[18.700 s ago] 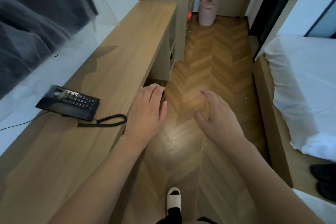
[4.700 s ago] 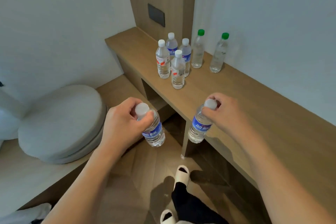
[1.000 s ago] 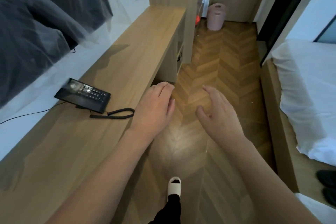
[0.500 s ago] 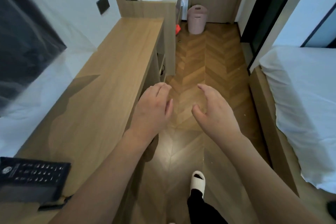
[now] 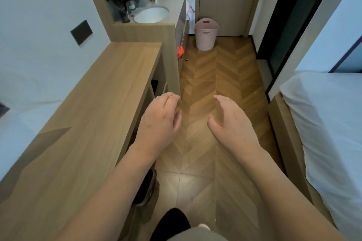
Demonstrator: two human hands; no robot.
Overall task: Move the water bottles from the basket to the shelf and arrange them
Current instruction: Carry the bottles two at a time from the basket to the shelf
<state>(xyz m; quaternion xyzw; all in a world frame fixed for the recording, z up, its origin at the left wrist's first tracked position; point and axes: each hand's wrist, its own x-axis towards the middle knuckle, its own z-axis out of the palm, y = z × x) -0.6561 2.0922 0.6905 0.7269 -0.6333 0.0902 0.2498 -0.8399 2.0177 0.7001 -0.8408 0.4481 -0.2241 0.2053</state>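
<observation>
1. We see a herringbone wooden floor [image 5: 219, 76] running down the middle of the view, from our feet to a closed wooden door [image 5: 223, 0] at the far end.
2. A long wooden desk [image 5: 94, 115] runs along our left side against the white wall, with open compartments under its far end.
3. A bed [image 5: 329, 123] with white sheets fills the right edge, on a wooden frame that borders the floor.
4. Beyond the desk stands a vanity counter with a round white sink [image 5: 151, 14], a dark tap and a few small items near it; we cannot make those out clearly.
5. Our two bare forearms reach forward from the bottom of the view, side by side above the floor.
6. The pink basket [image 5: 206, 34] stands upright on the floor at the far end, in front of the door and just right of the vanity counter, well apart from both hands. We cannot see into it, and no water bottles or shelf show here.
7. Our left hand [image 5: 159, 121] hangs palm down by the desk's edge, fingers loosely bent and holding nothing.
8. Our right hand [image 5: 229, 123] is held out beside it, apart from it, fingers relaxed and slightly spread, thumb out, also empty.
9. A dark switch plate [image 5: 81, 32] sits on the left wall above the desk.
10. A small red item [image 5: 180, 53] lies near the foot of the vanity counter.
</observation>
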